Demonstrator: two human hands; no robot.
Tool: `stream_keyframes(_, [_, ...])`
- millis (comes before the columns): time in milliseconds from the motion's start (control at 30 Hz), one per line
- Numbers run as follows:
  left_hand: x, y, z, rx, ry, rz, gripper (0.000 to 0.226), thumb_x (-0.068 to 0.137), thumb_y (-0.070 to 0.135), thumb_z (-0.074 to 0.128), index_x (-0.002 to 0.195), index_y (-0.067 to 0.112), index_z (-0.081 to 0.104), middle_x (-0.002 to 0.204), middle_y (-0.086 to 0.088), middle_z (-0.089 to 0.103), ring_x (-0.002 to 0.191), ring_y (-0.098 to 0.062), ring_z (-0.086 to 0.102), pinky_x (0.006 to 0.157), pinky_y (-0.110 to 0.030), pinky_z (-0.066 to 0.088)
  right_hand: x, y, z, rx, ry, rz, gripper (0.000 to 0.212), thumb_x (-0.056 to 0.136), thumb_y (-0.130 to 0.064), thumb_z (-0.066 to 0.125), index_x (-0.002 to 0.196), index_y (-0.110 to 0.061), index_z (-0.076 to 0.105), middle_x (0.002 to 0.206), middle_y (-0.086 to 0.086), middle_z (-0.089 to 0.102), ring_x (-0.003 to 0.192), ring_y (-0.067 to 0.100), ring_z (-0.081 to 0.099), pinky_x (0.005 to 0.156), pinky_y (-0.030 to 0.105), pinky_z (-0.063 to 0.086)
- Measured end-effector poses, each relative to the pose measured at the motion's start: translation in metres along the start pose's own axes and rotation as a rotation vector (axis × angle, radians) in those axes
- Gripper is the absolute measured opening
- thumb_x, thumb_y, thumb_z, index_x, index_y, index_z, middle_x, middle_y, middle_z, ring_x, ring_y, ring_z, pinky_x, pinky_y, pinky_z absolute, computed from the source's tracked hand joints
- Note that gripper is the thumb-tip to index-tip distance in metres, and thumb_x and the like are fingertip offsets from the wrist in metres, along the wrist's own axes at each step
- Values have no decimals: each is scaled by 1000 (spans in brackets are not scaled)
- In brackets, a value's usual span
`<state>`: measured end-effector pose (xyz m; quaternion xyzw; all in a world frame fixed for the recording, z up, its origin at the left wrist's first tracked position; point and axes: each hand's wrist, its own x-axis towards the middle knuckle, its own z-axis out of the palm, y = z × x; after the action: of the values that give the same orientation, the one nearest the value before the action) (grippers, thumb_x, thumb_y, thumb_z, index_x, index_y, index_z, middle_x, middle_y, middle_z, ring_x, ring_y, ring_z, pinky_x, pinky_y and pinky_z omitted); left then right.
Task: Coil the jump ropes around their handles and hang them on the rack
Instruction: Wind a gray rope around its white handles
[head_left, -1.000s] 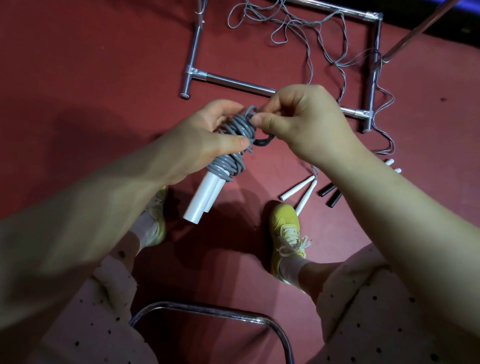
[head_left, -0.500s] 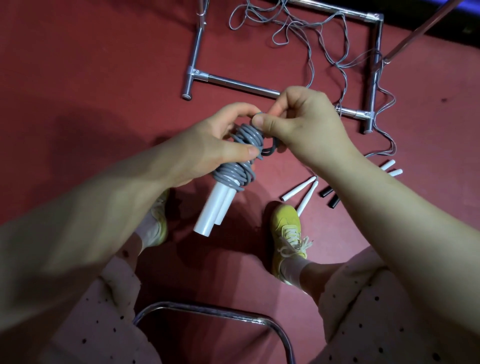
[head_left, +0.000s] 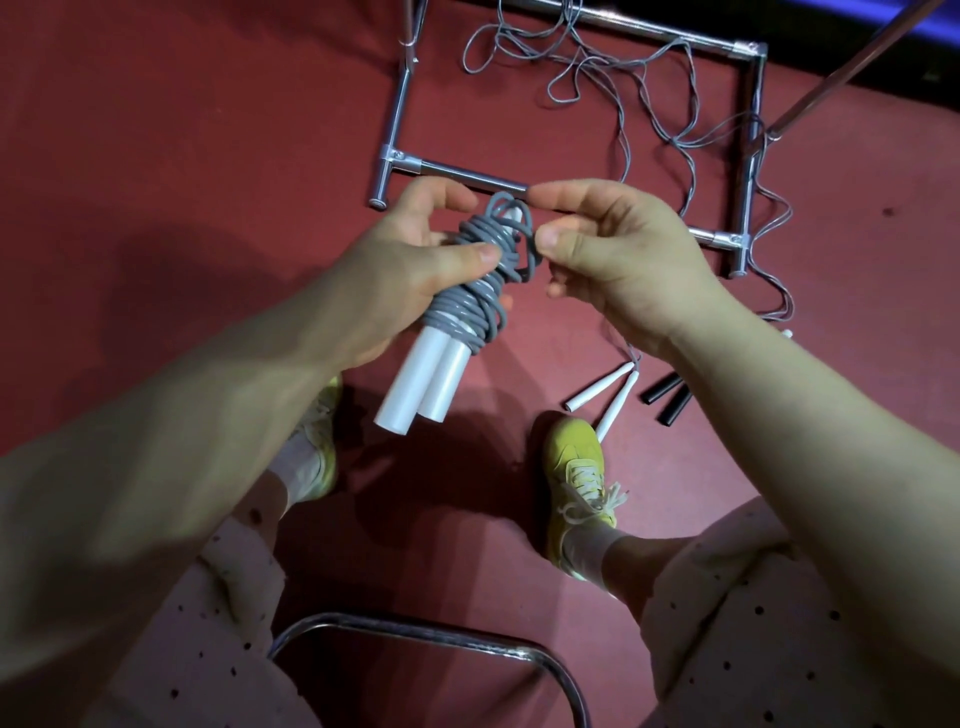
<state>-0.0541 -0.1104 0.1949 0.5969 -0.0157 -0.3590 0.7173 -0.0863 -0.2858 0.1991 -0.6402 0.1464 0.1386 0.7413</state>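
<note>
At 3 o'clock of the coiled rope (head_left: 483, 270), gripped by the left hand (head_left: 415, 260) with handles (head_left: 421, 384) pointing to 7 o'clock, the right hand (head_left: 618, 249) was held loosely curled, grasping nothing.

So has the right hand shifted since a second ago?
Yes. The right hand has come off the grey coil, drawing rightward relative to the rack bar.

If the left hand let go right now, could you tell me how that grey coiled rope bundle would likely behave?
The grey coils look thick and springy, so they would probably loosen. The two white handles are smooth cylinders, likely to roll on the floor. The left hand alone grips them.
</note>
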Motion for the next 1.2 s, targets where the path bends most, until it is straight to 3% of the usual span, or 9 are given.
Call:
stream_keyframes(167, [-1,0,3,49,-12,-7,25,92,-4,48,97,21,44,72,-5,65,58,-22,67,46,-34,54,-4,-1,4,-114,-12,24,26,91,1,54,111,-16,55,53,-15,55,47,2,42,50,19,47])
stream_keyframes(400, [0,-4,3,164,-56,-7,29,90,-1,54,99,24,44,84,-14,60,62,-22,68,53,-37,57,-6,-3,3,-191,19,138,24,87,-1,59,95,-23,63,55,-6,48,46,6,37,47,22,38])
stream_keyframes(567, [2,-8,2,191,-84,0,31,74,12,58,101,25,47,91,-19,61,65,-24,69,59,-41,57,-6,-1,5,-196,123,157,20,82,-2,65,89,-21,63,61,-2,52,46,8,39,46,21,36])
stream_keyframes(700, [2,-12,2,219,-93,11,29,75,13,58,99,29,51,94,-18,64,72,-27,70,64,-42,58,-5,3,9,-228,245,114,21,80,-2,68,87,-19,58,69,0,54,44,4,43,46,19,38])
stream_keyframes(800, [1,-13,3,168,-112,3,28,75,11,58,98,26,53,89,-14,66,74,-26,70,62,-39,58,-4,5,9,-136,213,131,16,85,-2,63,83,-17,57,69,-2,55,45,4,43,46,20,38])
stream_keyframes(900, [2,-10,4,86,-115,-3,28,74,9,58,97,25,50,85,-13,66,73,-28,69,57,-36,57,-2,0,5,52,134,197,14,93,-14,52,81,-17,58,65,-3,54,49,9,41,45,19,36])
stream_keyframes(1033, [5,-5,4,127,-70,-10,40,71,9,61,98,26,39,80,-12,65,66,-25,69,57,-36,57,1,-3,-5,-184,128,236,31,91,-46,54,78,-20,61,70,-3,54,55,12,43,51,22,34])
stream_keyframes(1100, [5,-2,8,159,-86,-13,45,72,4,64,98,26,36,79,-10,66,63,-21,69,56,-32,56,0,-4,-7,-239,90,226,28,90,-43,57,77,-20,63,75,-1,55,60,12,44,55,26,36])
stream_keyframes(1200, [9,2,16,158,-128,-46,48,69,3,66,99,26,36,77,-11,68,64,-25,68,58,-35,57,1,-8,-9,-160,83,254,20,89,-25,58,70,-19,62,66,-3,57,62,13,49,66,30,40])
